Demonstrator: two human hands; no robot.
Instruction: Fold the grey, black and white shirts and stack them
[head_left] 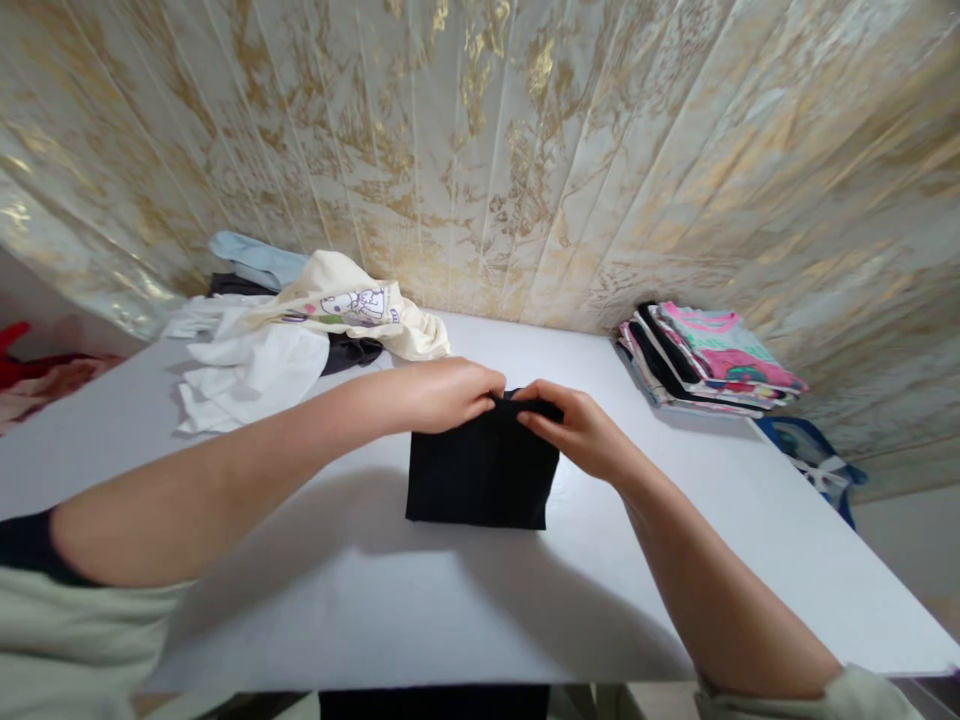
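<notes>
A black folded garment [480,475] is at the middle of the white table, in a neat, nearly rectangular shape; its exact kind cannot be made out. My left hand [459,393] pinches its far edge near the middle, thumb and fingers closed. Just to the right, my right hand [574,425] grips the same edge toward its right corner, thumb beneath and fingers on top. A small gap separates the two hands. The near edge of the fabric appears to touch the tabletop, and both forearms cast shadows around it.
Loose clothes lie in a heap at the back left, with a cream printed garment [360,300] over white cloth [255,375]. A folded stack [720,360] stands at the back right. Beyond the white table [360,610] hangs a gold-patterned curtain [517,170]. A blue item [814,450] sits past the right edge.
</notes>
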